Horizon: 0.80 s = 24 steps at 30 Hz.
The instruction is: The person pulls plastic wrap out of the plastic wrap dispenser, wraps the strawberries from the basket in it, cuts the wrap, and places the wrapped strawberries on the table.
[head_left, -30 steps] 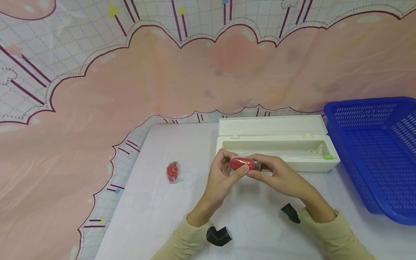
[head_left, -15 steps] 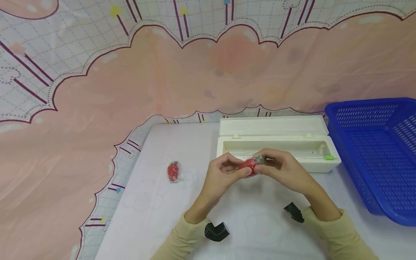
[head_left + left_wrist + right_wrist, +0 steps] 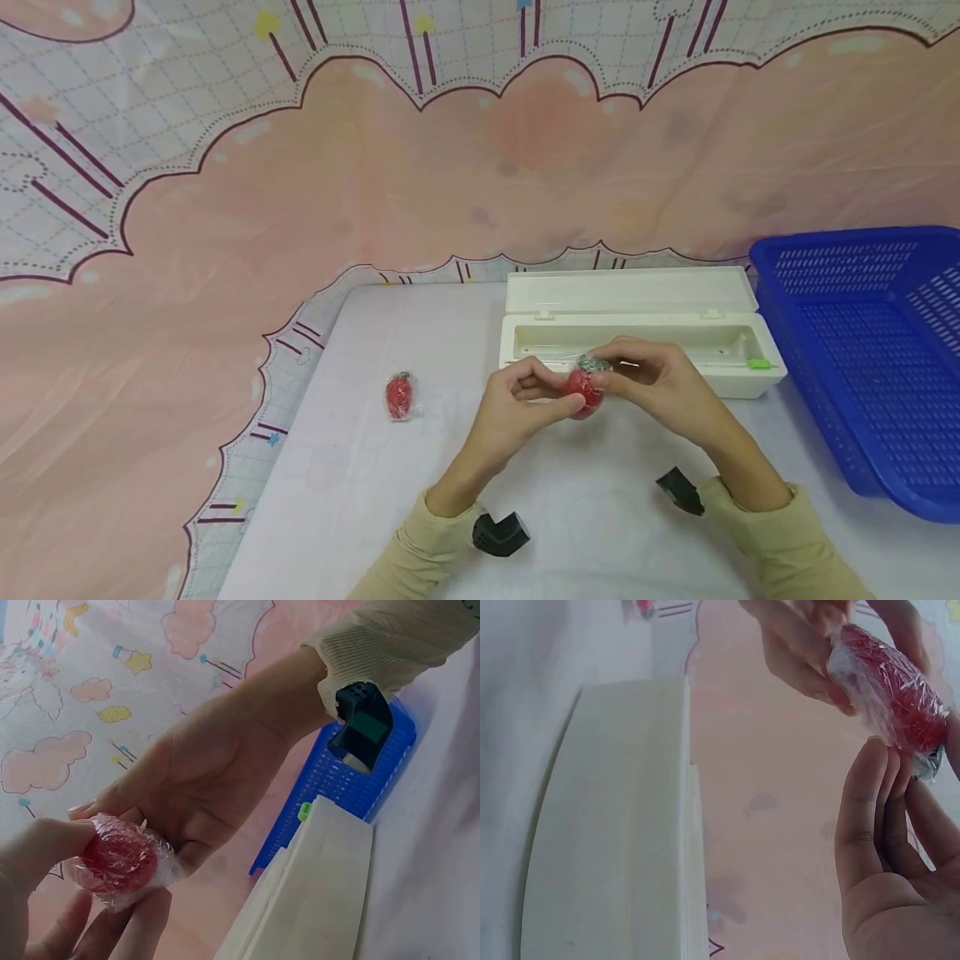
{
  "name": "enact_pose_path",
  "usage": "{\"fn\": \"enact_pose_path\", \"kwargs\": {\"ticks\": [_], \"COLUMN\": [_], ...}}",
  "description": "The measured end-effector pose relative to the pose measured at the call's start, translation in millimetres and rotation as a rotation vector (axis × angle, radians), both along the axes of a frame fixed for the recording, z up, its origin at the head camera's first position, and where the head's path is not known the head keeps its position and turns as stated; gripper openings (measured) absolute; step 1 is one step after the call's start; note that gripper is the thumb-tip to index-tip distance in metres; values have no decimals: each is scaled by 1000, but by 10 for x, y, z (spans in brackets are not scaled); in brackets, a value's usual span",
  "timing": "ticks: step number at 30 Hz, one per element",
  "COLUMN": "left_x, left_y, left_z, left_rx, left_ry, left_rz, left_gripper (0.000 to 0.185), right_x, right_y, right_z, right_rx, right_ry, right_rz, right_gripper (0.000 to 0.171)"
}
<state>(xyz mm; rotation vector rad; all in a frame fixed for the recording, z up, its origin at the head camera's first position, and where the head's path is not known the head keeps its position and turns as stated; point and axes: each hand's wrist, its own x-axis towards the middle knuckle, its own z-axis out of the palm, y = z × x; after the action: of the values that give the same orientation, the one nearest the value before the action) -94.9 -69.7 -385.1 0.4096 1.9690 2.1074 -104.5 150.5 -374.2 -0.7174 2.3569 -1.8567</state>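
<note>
Between both hands, above the table in front of the white box, is a red strawberry [image 3: 582, 393] with a green top, wrapped in clear plastic. My left hand [image 3: 517, 406] pinches its lower left side between thumb and fingers. The right hand [image 3: 660, 385] pinches it near the green top, which points up and away. In the left wrist view the crinkled wrap over the strawberry [image 3: 120, 859] shows close up; the right wrist view shows the strawberry [image 3: 896, 690] tilted between the fingertips. A second wrapped strawberry [image 3: 399, 396] lies on the table to the left.
Behind the hands stands a long white box [image 3: 720, 382] with its lid [image 3: 630, 290] raised and a green tab [image 3: 759, 364] at its right end. A blue plastic basket [image 3: 847, 433] sits at the right. A patterned cloth [image 3: 420, 183] hangs behind the white table [image 3: 330, 467].
The held strawberry has turned from lying sideways to having its green top up, and has shifted slightly right. Both hands have moved with it. The other strawberry stays where it was.
</note>
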Motion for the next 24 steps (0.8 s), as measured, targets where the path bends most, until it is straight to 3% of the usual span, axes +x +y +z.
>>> {"fn": "enact_pose_path", "kwargs": {"ticks": [6,11,19,24], "left_x": [4,9,13,13], "left_y": [11,23,36,36], "left_z": [-11,-23,-28,-42], "left_rx": [-18,-8,56,67], "left_ry": [17,56,68,53], "left_rz": [-35,-20,54,61], "left_gripper": [41,37,30,28], "right_x": [26,43,22,28], "right_y": [-14,-33,-65,-79], "right_z": [33,54,31,21], "right_rx": [7,4,-39,-18], "right_ry": [-51,-88,-99,-81], "right_rz": [-44,-86,-8,-18], "right_gripper": [24,27,43,44]}}
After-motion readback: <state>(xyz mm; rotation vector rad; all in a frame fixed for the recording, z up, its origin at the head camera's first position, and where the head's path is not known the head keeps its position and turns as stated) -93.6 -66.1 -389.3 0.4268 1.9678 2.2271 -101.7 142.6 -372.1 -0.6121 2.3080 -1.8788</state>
